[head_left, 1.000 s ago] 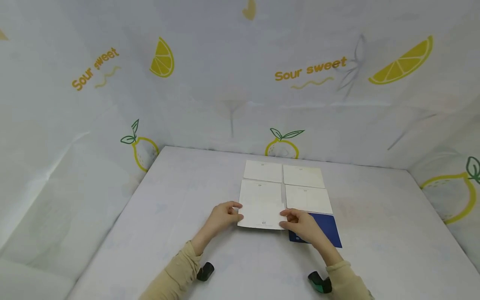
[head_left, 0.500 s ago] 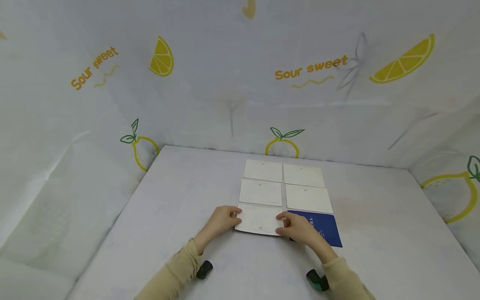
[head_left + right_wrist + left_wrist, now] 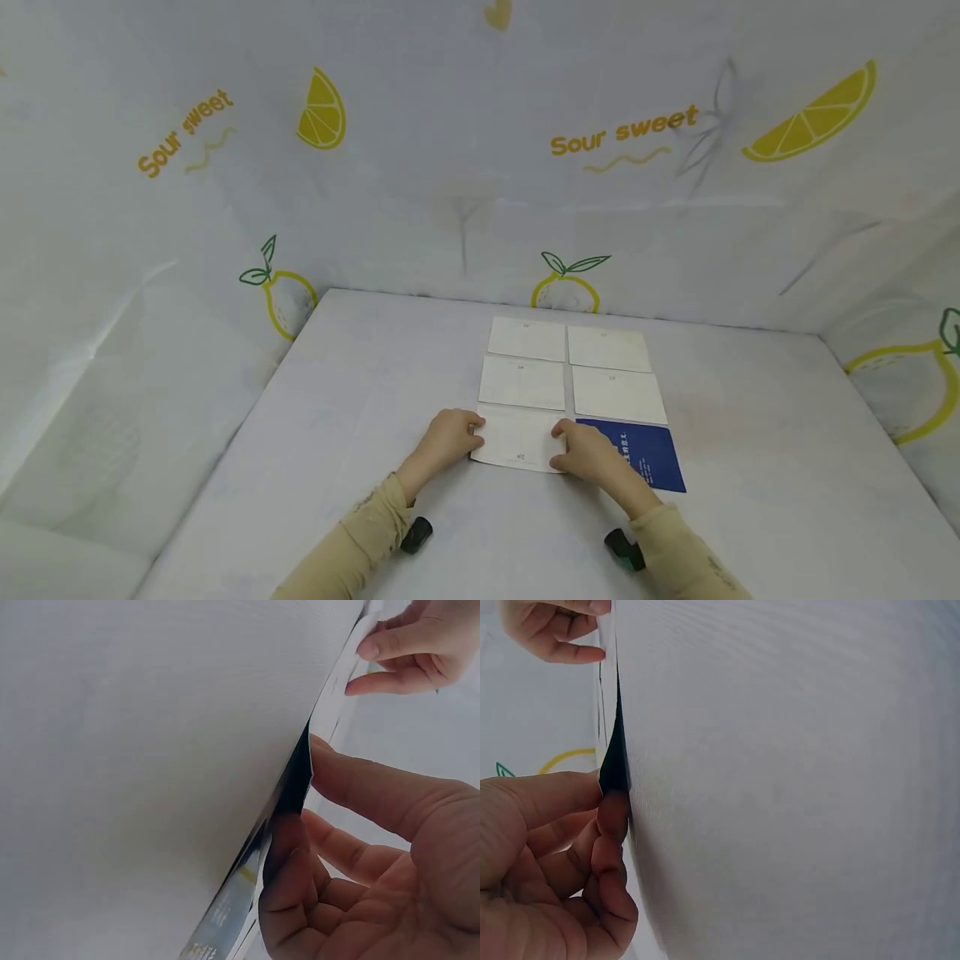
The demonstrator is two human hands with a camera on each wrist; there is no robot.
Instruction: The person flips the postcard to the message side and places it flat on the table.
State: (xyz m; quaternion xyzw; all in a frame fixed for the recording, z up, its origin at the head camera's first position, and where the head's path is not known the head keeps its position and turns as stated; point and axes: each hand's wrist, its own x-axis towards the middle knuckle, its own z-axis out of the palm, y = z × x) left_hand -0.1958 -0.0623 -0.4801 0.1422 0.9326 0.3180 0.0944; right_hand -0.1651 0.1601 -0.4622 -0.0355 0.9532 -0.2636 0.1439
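A white card (image 3: 517, 439) with a small printed mark lies nearest me in the left column of cards. My left hand (image 3: 446, 439) pinches its left edge, and in the left wrist view the lifted corner shows a dark blue underside (image 3: 616, 761). On the opposite edge, my right hand (image 3: 592, 450) pinches the card between thumb and fingers. A dark blue card (image 3: 652, 457) with white lettering lies to the right, partly covered by the right hand. In the right wrist view a printed glossy card edge (image 3: 221, 919) passes below the right fingers.
Several white cards, such as the middle left one (image 3: 522, 383) and the middle right one (image 3: 618, 395), lie in two columns farther back. Black objects (image 3: 416, 535) sit beside the sleeves. A lemon-print sheet (image 3: 420, 208) stands behind the white table (image 3: 360, 375).
Both hands have drawn the white card toward me, off the middle left card it overlapped. It has come down close to the table, in front of that card.
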